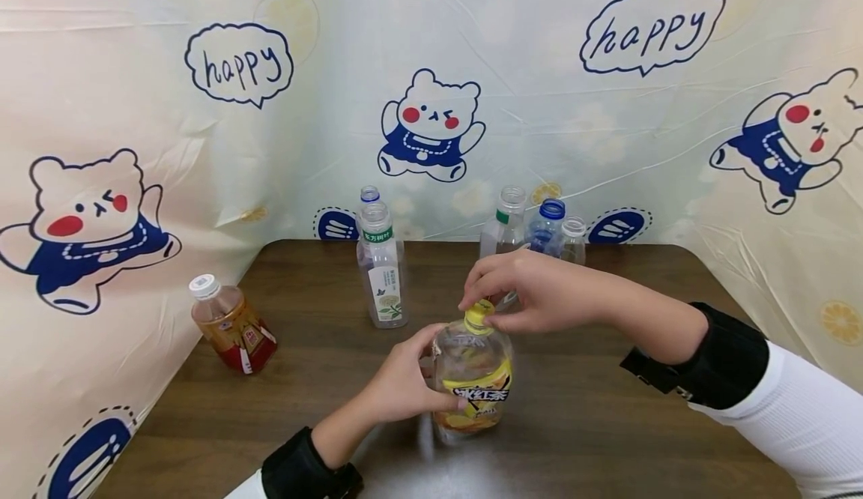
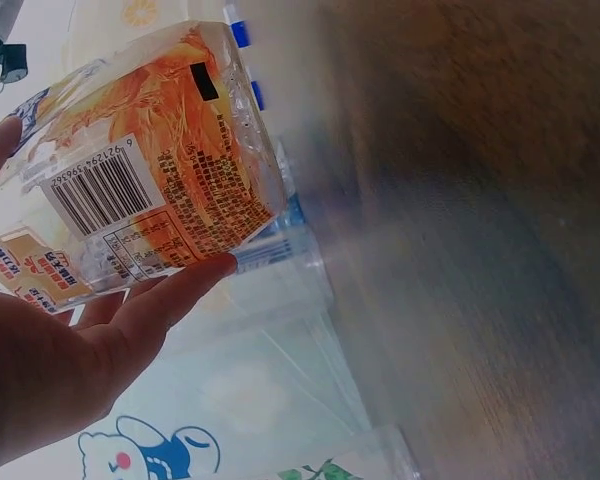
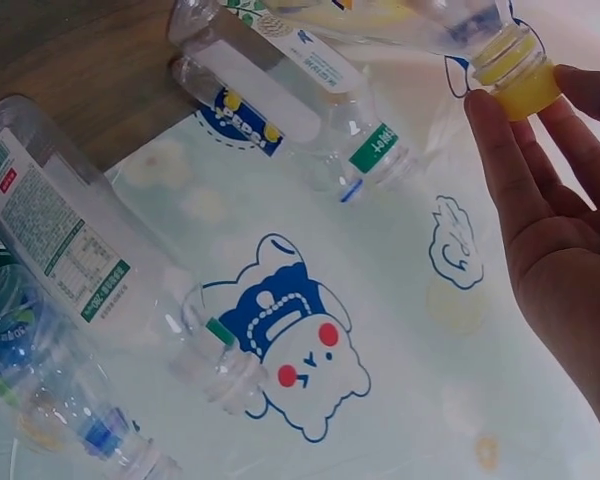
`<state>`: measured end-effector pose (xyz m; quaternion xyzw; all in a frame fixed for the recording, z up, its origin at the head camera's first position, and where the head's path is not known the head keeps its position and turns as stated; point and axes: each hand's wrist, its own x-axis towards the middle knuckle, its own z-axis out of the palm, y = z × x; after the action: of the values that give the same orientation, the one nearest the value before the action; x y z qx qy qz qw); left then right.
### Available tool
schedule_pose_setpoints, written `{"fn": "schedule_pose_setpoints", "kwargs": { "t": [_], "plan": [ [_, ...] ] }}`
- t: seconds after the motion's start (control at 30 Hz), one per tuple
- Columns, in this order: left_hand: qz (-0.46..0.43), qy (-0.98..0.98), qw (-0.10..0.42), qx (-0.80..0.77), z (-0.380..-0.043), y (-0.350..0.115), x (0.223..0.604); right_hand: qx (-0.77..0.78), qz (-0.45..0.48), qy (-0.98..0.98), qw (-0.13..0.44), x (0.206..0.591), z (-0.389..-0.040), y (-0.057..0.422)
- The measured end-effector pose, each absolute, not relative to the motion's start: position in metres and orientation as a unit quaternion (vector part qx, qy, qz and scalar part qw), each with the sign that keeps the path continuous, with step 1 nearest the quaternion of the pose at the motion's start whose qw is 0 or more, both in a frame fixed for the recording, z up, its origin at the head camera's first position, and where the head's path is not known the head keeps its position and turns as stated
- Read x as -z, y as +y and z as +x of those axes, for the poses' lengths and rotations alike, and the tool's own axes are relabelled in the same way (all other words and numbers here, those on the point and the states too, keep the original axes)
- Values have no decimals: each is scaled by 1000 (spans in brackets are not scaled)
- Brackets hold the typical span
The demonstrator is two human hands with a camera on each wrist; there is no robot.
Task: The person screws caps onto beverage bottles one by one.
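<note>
Just above the brown wooden table (image 1: 573, 424), the left hand (image 1: 404, 379) grips a clear plastic, yellow-labelled bottle (image 1: 474, 372); the right hand (image 1: 533, 289) pinches its round yellow plastic cap (image 1: 479, 315). Light, steady bracing should avoid buckling.

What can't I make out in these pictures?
Head view: base of the blue bottle, hidden behind the right hand.
Left wrist view: fine print on the label, too small and blurred.
Right wrist view: bottom of the yellow-capped bottle, cut off by the top edge.
</note>
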<state>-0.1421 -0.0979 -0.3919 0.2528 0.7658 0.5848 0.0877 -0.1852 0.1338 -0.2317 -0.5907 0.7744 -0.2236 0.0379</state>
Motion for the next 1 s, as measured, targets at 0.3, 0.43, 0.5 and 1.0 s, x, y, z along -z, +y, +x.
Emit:
{"fn": "schedule_pose_setpoints", "kwargs": {
  "t": [0.3,0.43,0.5,1.0],
  "plan": [
    [255,775,82,-572,-141,-97,389,211,-583,784,39,229,-183,133],
    [251,775,88,-572,-142,-97,390,217,-581,783,48,228,-182,133],
    [250,773,93,-575,-142,-96,390,216,-584,781,50,228,-182,134],
    [252,778,91,-569,-140,-95,389,194,-600,774,59,227,-183,137]
  ]
}}
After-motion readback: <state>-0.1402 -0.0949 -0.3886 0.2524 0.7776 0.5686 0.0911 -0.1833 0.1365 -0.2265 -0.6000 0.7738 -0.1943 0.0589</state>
